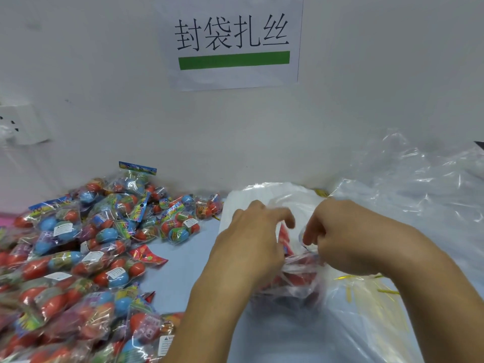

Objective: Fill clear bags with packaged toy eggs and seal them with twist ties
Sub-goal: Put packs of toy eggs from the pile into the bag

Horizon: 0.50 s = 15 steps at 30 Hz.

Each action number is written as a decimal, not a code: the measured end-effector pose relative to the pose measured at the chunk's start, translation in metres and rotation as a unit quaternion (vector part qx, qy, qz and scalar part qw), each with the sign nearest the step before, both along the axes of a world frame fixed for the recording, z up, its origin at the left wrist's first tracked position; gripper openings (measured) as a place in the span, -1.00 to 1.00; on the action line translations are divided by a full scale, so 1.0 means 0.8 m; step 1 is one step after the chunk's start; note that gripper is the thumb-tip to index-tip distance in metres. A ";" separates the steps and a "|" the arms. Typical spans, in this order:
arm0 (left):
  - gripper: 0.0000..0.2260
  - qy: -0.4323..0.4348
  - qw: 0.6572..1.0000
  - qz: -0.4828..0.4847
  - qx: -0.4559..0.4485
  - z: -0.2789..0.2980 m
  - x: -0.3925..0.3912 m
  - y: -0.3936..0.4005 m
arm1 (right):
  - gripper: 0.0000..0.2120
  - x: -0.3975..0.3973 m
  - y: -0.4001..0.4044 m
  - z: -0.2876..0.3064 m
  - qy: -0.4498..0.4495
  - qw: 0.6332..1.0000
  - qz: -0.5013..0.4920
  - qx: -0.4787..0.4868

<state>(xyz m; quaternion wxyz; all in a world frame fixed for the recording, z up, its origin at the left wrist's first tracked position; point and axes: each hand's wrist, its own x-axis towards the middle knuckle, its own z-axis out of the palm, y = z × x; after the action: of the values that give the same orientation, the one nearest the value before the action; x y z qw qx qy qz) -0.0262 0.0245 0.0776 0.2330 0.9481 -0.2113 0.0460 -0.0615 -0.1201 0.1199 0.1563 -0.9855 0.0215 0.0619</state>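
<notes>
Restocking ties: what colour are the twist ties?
Yellow twist ties, lying under clear plastic at right; head view.

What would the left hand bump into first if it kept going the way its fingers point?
Probably the right hand. The left hand points its fingers right across the clear bag, and the right hand is closest there, though depth is unclear.

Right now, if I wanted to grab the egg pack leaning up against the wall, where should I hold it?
Probably pinch the blue cardboard header at the top of that egg pack, coming from above. The pack stands tilted on the pile of egg packs, so its flat header sticks up free while its slippery, lumpy body sits among neighbours.
</notes>
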 end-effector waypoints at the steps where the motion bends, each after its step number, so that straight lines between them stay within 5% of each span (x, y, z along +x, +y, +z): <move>1: -0.76 0.008 1.000 -0.008 0.009 -0.001 -0.001 -0.001 | -0.66 0.001 0.000 -0.002 0.005 1.000 0.002 -0.004; 8: -0.78 0.001 1.000 0.012 0.024 0.003 -0.002 -0.002 | -0.54 -0.001 0.003 0.000 0.033 0.999 0.026 0.020; 15: -0.78 0.000 0.999 0.019 0.027 0.002 -0.003 0.000 | -0.82 -0.003 0.007 0.002 0.065 0.997 0.013 -0.034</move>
<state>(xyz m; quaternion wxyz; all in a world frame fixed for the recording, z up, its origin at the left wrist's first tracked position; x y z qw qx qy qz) -0.0284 0.0243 0.0795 0.2064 0.9580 -0.1940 0.0449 -0.0635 -0.1144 0.1217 0.1204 -0.9843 0.0207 0.1275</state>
